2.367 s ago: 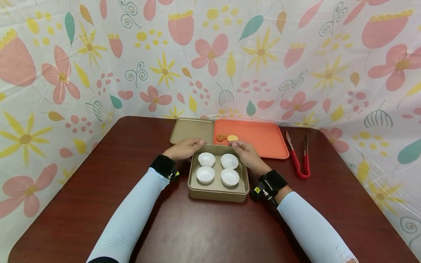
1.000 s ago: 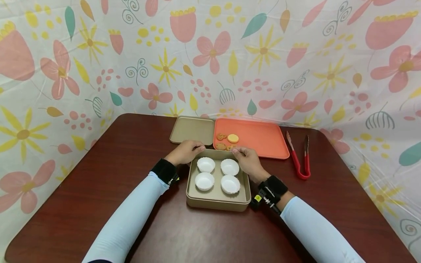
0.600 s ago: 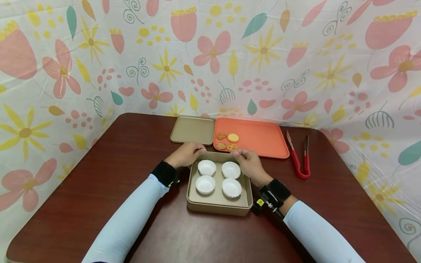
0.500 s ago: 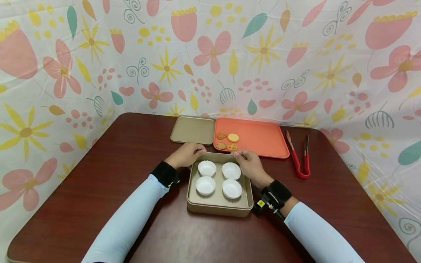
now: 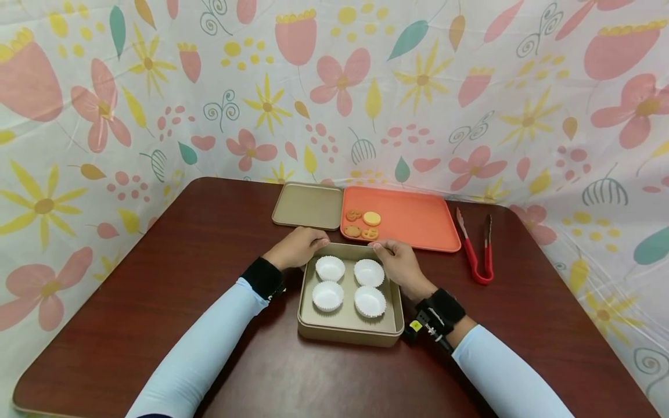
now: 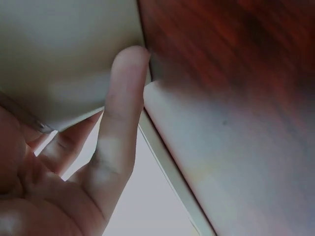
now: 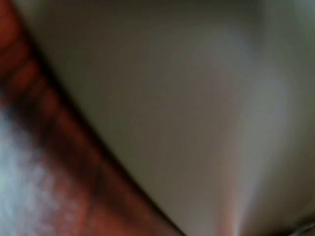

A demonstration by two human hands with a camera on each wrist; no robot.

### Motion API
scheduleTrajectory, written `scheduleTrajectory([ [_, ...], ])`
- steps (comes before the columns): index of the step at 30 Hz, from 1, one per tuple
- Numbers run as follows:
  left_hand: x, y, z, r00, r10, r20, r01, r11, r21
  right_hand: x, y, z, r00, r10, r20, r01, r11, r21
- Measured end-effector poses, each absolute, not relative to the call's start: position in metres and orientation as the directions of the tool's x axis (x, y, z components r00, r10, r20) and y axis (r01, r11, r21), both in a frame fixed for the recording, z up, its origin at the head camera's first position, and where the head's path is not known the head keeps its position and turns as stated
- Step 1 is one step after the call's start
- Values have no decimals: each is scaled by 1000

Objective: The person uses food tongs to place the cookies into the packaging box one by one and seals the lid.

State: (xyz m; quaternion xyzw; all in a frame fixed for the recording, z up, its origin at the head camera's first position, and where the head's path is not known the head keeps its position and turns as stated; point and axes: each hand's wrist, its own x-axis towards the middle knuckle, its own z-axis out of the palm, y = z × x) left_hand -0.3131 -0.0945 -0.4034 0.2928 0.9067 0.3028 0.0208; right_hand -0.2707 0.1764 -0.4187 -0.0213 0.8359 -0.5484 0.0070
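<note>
Head view: left grip (image 5: 297, 246) and right grip (image 5: 402, 264) hold the gold tin (image 5: 349, 335) by its rim at eleven and one o'clock, its body extending towards six, the yellow wrist label (image 5: 415, 325) unreadable.

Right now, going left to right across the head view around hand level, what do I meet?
Left black wrist strap → left hand → gold square tin with four white fluted cups inside → right hand → right black wrist strap → red-handled tongs.

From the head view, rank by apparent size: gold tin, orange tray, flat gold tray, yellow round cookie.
1. Gold tin and orange tray: order unsure, the tin is nearer the camera.
2. Flat gold tray
3. Yellow round cookie
</note>
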Motion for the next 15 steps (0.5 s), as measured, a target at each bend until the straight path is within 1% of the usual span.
scheduleTrajectory([
  [5,-311,-95,-401,-825,548,138,522,646,556,-270,176,-418,-1000,-29,1,-12,397,-918],
  [8,-309,-98,-396,-824,564,58,476,633,610,-271,177,-417,-999,-31,-11,-2,390,-921],
  [10,-307,-102,-393,-818,575,-23,413,615,672,-271,178,-417,-999,-36,-20,5,383,-924],
  [12,-306,-107,-389,-803,587,-105,325,578,749,-271,179,-418,-999,-47,-25,5,378,-926],
  [15,-308,-117,-387,-756,630,-177,207,488,848,-271,181,-417,-998,-64,-28,2,369,-930],
])
